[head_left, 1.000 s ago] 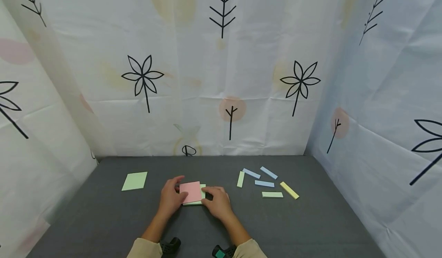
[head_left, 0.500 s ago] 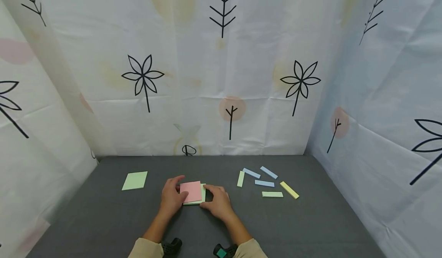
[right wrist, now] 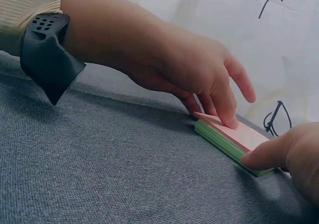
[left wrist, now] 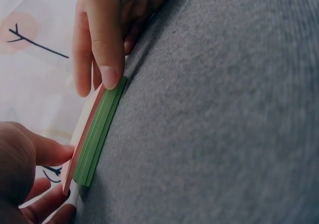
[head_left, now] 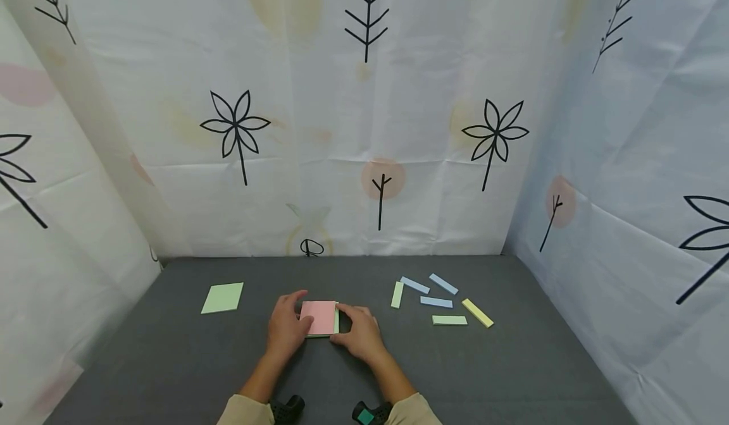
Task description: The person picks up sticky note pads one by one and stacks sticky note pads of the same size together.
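A pink square sticky note pad (head_left: 318,317) lies on top of a stack of green sticky notes (left wrist: 94,149) on the grey tabletop, its left edge sticking out past the green ones. My left hand (head_left: 286,327) pinches the pink pad at its left side, thumb on top and fingers below the overhanging edge. From the opposite side my right hand (head_left: 361,333) holds the stack, its thumb (right wrist: 259,157) against the green near edge. In the head view only a thin green strip shows along the right and front of the pink square.
One green square note (head_left: 223,298) lies alone to the left on the grey table (head_left: 455,368). Several narrow strips are scattered at the right, among them a yellow strip (head_left: 477,314), a blue strip (head_left: 436,302) and a green strip (head_left: 449,320). Patterned white cloth (head_left: 427,210) encloses the table.
My left hand has shifted the pink pad slightly right and straightened it over the green stack, so less green shows. My right hand has stayed nearly in place, its thumb moving slightly left.
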Available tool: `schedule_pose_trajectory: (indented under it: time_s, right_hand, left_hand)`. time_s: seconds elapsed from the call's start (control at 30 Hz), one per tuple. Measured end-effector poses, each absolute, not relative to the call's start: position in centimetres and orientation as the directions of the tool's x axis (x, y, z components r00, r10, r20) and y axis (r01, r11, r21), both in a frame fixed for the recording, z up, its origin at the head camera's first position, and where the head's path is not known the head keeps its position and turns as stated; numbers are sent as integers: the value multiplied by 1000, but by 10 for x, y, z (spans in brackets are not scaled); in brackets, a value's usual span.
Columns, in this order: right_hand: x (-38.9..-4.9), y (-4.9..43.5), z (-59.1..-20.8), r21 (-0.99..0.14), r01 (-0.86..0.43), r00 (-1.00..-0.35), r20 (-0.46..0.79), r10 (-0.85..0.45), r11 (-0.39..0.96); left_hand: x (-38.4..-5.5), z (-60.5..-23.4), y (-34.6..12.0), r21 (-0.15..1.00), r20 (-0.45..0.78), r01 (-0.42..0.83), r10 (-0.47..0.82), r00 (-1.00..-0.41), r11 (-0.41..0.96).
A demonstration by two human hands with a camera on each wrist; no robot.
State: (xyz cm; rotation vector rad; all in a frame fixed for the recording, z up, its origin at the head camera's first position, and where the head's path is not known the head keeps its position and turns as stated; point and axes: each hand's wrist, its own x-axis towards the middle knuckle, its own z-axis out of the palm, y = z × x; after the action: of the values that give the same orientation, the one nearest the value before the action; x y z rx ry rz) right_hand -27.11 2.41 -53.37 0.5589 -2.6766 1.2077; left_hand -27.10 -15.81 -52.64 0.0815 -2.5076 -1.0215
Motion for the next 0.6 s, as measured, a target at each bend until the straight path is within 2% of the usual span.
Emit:
schedule_pose_trajectory:
  time_s: [0.6]
  right_hand:
    - [-272, 23, -534, -702, -370, -929, 262, -263, 608]
  left_hand:
    - [-267, -520, -148, 662, 310, 12, -259, -915, 749]
